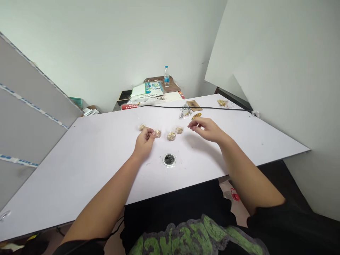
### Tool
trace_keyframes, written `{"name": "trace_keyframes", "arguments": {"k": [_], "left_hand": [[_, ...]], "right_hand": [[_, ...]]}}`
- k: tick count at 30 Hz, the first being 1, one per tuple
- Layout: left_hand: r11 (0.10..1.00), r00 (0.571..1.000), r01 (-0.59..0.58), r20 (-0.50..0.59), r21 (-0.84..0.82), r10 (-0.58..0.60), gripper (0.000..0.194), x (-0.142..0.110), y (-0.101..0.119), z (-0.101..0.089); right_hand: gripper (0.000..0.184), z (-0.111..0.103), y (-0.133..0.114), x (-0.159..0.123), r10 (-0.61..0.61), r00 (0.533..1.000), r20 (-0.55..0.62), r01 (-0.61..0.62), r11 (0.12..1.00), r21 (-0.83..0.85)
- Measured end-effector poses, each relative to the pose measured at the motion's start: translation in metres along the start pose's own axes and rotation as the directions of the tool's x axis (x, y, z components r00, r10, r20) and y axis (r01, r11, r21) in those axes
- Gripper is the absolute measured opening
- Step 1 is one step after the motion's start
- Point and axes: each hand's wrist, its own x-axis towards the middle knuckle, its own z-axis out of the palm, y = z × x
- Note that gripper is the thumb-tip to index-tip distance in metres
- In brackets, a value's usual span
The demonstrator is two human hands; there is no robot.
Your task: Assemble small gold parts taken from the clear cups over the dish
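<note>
Several small round bundles of gold-coloured pieces, seemingly in clear wrapping, lie in a loose row on the white table. My left hand rests with fingers curled and thumb pressed in, right against one gold bundle. Whether it pinches that wrapping is hard to see. Just beyond those fingers lies another bundle. Further right are a front bundle and a back bundle. Over the table to their right hovers my right hand, fingers loosely bent, thumb apart, nothing visible in it.
Behind my right hand lie a gold packet, a silvery clear bag and a brown card. A black cable crosses the back. A round grommet sits near the front. A bottle stands beyond the table.
</note>
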Motion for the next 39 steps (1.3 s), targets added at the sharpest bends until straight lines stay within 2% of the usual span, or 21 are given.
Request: {"name": "trace_keyframes", "arguments": {"k": [2, 4, 6, 9, 13, 18, 22, 27, 31, 34, 36, 39], "left_hand": [[1.0, 1.0, -0.007, 0.012, 0.003, 0.007, 0.02, 0.0, 0.001, 0.001], [1.0, 1.0, -0.005, 0.028, 0.014, 0.004, 0.02, -0.001, 0.002, 0.002], [1.0, 0.999, -0.001, 0.044, 0.021, 0.0, 0.02, -0.001, 0.002, 0.002], [1.0, 0.999, 0.0, 0.045, 0.027, -0.002, 0.02, -0.002, 0.003, 0.002], [1.0, 1.0, 0.003, 0.021, 0.03, -0.004, 0.02, -0.001, 0.002, 0.0], [0.999, 1.0, 0.0, 0.031, 0.035, -0.001, 0.021, 0.0, 0.0, 0.0], [0.999, 0.999, -0.01, 0.046, 0.046, 0.008, 0.021, -0.001, 0.001, 0.0], [0.999, 0.999, -0.021, 0.039, 0.029, 0.02, 0.023, -0.002, 0.001, -0.001], [0.999, 0.999, -0.024, 0.046, 0.03, 0.023, 0.024, -0.003, 0.0, 0.0], [0.999, 0.999, -0.009, 0.047, 0.042, 0.007, 0.022, -0.004, -0.002, 0.0], [0.999, 0.999, 0.0, 0.04, 0.046, -0.002, 0.021, -0.003, -0.003, -0.001], [1.0, 1.0, -0.005, 0.017, 0.027, 0.004, 0.019, -0.001, -0.004, -0.002]], "right_hand": [[0.016, -0.008, -0.001, -0.027, 0.053, 0.989, 0.141, -0.051, 0.999, -0.013], [0.023, -0.007, 0.0, -0.049, 0.127, 0.941, 0.314, -0.126, 0.992, -0.025], [0.031, 0.001, 0.002, -0.061, 0.21, 0.926, 0.315, -0.206, 0.977, -0.046], [0.034, 0.019, 0.003, -0.063, 0.274, 0.929, 0.249, -0.259, 0.961, -0.093], [0.012, 0.035, -0.001, -0.053, 0.265, 0.946, 0.185, -0.231, 0.955, -0.188], [0.007, 0.038, -0.002, -0.047, 0.313, 0.935, 0.169, -0.267, 0.932, -0.246], [0.01, 0.038, -0.001, -0.043, 0.326, 0.92, 0.217, -0.266, 0.927, -0.262], [0.013, 0.042, 0.004, -0.048, 0.235, 0.953, 0.189, -0.177, 0.944, -0.28], [0.012, 0.042, 0.003, -0.044, 0.089, 0.99, 0.11, -0.07, 0.984, -0.166], [0.015, 0.043, -0.009, -0.018, -0.028, 0.999, -0.043, 0.024, 0.995, -0.096], [0.017, 0.046, -0.018, 0.007, -0.121, 0.982, -0.143, 0.107, 0.989, -0.097], [0.013, 0.055, -0.025, 0.04, -0.249, 0.961, -0.122, 0.236, 0.965, -0.117]]}}
